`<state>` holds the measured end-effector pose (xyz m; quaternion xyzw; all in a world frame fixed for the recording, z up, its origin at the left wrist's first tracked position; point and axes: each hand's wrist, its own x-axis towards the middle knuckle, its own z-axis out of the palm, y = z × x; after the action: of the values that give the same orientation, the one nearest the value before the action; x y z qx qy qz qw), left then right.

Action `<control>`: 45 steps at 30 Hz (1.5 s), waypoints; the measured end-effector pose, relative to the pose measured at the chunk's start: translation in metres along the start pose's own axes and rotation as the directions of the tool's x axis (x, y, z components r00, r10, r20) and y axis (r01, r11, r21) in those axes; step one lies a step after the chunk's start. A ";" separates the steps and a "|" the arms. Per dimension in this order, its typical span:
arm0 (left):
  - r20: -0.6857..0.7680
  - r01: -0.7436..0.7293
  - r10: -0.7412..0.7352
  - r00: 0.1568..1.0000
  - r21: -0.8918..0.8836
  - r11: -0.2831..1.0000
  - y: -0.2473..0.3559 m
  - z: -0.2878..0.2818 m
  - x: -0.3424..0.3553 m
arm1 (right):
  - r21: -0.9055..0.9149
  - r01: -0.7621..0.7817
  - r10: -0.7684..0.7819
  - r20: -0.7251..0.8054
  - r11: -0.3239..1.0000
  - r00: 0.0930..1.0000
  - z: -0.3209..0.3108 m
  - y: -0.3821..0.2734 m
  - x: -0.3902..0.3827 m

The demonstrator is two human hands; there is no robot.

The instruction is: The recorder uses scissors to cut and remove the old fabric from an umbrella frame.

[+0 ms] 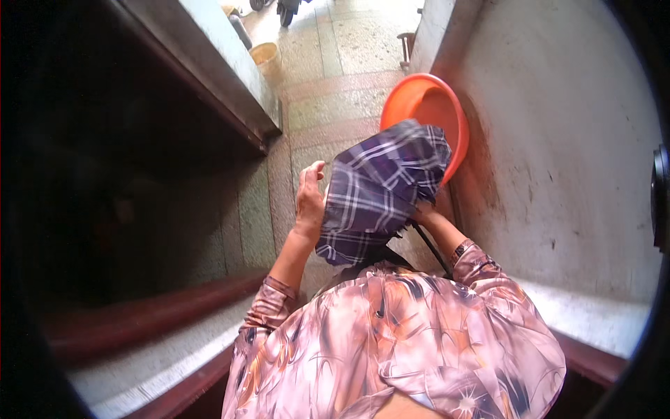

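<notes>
A folding umbrella (377,181) of purple-and-white plaid cloth is bunched loosely in front of my chest, with a dark shaft (436,250) showing below it on the right. My right hand (426,213) grips it from beneath the right side, most fingers hidden by the cloth. At the umbrella's left edge, my left hand (309,199) is raised with loosely curved, open fingers against or just beside the cloth; its thumb is out of sight. An orange-red plastic basin (429,105) stands behind the umbrella, against the right wall.
I am in a narrow passage between a pale, scuffed wall (558,174) and a dark opening with a frame (237,91) on the left. The speckled floor (314,105) leads out to a yellowish bucket (266,59) and wheeled objects (286,14). A dark red ledge (167,314) runs low at left.
</notes>
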<state>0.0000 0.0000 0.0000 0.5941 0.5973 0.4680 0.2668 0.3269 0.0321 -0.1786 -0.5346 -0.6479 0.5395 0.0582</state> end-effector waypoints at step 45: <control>0.859 0.866 -0.214 0.464 -0.389 0.315 0.103 0.027 0.267 | 0.829 0.488 0.166 -0.541 0.274 0.825 -0.388 -0.307 0.283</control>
<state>0.0307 0.2475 0.1419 0.2576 0.3468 0.2970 0.8516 0.2676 0.5403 0.0725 -0.4452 -0.2069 0.6344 0.5972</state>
